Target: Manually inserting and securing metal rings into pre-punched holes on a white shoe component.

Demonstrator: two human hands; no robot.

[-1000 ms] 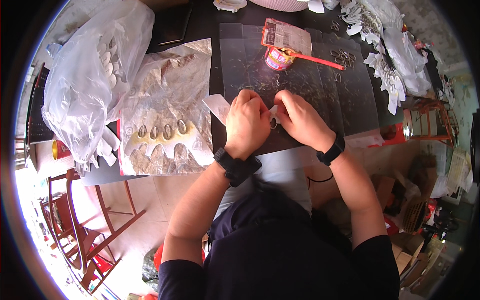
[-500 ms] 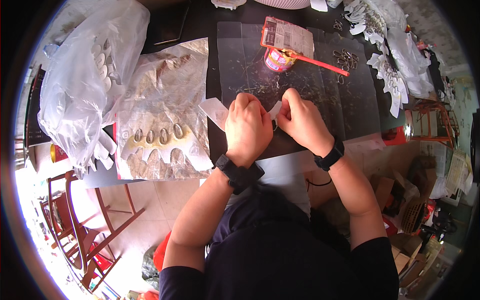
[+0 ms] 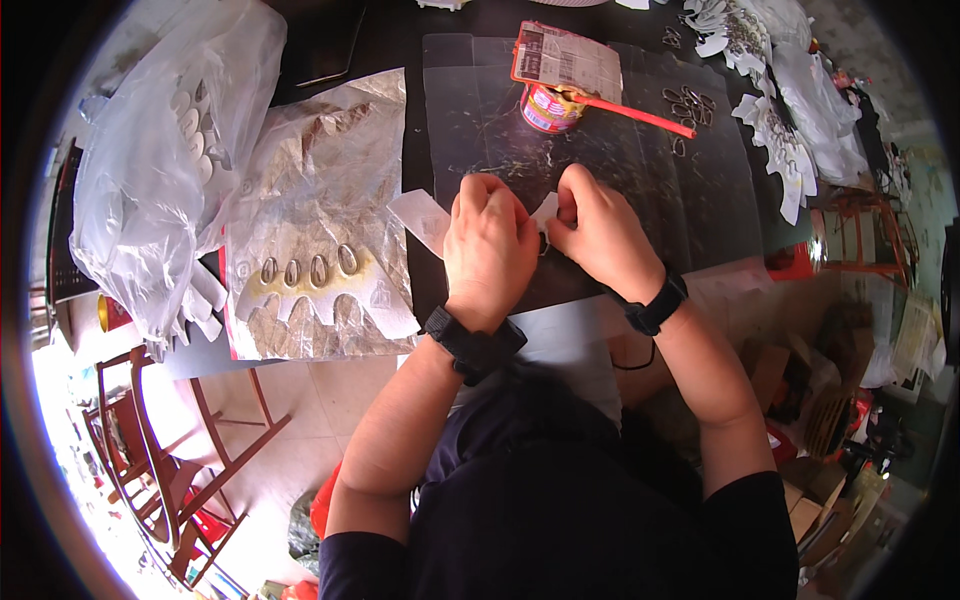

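Observation:
A white cut piece of sheet material, thin and stiff-looking, is stretched between my hands above the dark table. My left hand is closed over its middle, and one flat end sticks out on the left. At the piece's other end, my right hand pinches with thumb and fingers. A small dark bit shows under the right fingertips, too covered to name. To the left, a similar white scalloped piece lies on wrinkled brown paper, with several oval metal rings along its yellow-stained edge.
Beyond my hands stands a pink tin, with a printed card and a red-handled stick across its top. Loose metal rings lie right of it. A plastic bag of white pieces sits left; finished-looking strips lie far right.
The table and everything on it shift slightly up and left in view. Both hands keep their grip, and the right fingers have moved a little against the white piece.

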